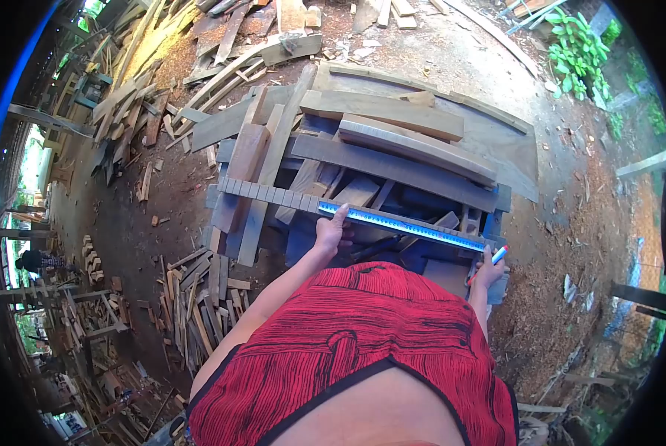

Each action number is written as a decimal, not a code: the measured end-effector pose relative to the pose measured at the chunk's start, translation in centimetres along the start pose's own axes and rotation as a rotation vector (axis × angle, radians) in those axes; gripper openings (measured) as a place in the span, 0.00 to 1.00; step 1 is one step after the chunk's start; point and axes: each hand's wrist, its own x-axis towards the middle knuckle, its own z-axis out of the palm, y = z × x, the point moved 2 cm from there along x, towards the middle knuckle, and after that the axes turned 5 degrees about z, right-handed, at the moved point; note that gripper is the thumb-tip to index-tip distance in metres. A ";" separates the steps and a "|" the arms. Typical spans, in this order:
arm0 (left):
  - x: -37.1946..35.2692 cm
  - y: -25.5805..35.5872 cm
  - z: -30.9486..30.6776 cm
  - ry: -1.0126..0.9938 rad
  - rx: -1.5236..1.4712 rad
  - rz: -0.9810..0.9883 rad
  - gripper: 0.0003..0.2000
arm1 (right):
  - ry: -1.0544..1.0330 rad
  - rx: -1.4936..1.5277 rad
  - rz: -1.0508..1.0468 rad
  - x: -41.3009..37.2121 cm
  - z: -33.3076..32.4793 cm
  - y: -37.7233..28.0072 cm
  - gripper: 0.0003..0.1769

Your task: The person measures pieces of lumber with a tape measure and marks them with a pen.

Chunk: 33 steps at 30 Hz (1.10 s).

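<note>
A long wooden strip (270, 195), marked with crosswise lines along its left part, lies across the pile of boards in front of me. Along its right part runs a blue ruler (407, 224) with printed markings. My left hand (333, 232) grips the ruler's left end against the strip, thumb on top and fingers curled below. At the ruler's right end is my right hand (487, 270), closed around a red-and-white pen (499, 254) and touching the ruler's end. Part of the right-hand fingers is hidden.
Several planks (407, 167) are stacked under and beyond the strip. A broad board (508, 149) lies at the far right of the stack. Offcuts (199, 301) are heaped on the ground at the left, and more timber (229, 74) lies behind. A leafy plant (578, 56) grows at the upper right.
</note>
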 end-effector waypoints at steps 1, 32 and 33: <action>0.0 0.0 0.0 -0.001 -0.002 0.002 0.30 | 0.002 -0.003 -0.008 0.2 0.0 0.3 0.22; -0.7 0.4 0.0 0.037 -0.046 0.016 0.26 | -2.482 0.878 -0.712 -26.8 0.1 -43.0 0.10; -0.7 0.3 0.0 0.043 -0.056 0.022 0.26 | -2.496 0.873 -0.715 -27.3 0.5 -43.1 0.10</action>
